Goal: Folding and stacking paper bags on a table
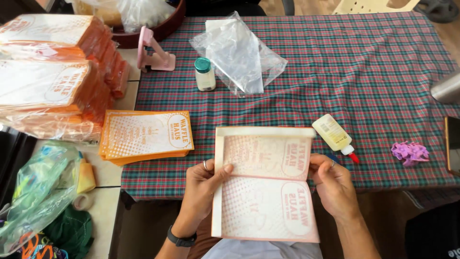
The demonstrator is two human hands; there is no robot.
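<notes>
At the near table edge, one paper sheet [265,184] with orange print is held flat and part-folded, its upper half over the plaid cloth [364,72], its lower half overhanging toward the person. The left hand [201,189] clamps the sheet's left margin, thumb on top and fingers beneath; the right hand [333,184] clamps the right edge the same way. Both grips are closed on the paper. Risk, as a judgement: the narrow flaps along the left and top edges may crease off-line if the two hands pull unevenly, and thin paper may tear at the centre fold. The glue bottle [333,135] lies on its side just beside the sheet's upper right corner, red tip toward the right hand; any leak could smear the cloth or the print. The overhanging half has no support and may sag or slip if either grip loosens. Count: one held sheet; one glue bottle; one flat stack [146,135] of printed sheets left of the held sheet, number not countable; several tall bundles [52,72] at far left, number unclear; one small jar [204,74] with a green cap; one clear plastic bag [242,55] on the cloth; one pink stand [154,50]; one purple clip [410,152] at right; one wristband on the left wrist.
</notes>
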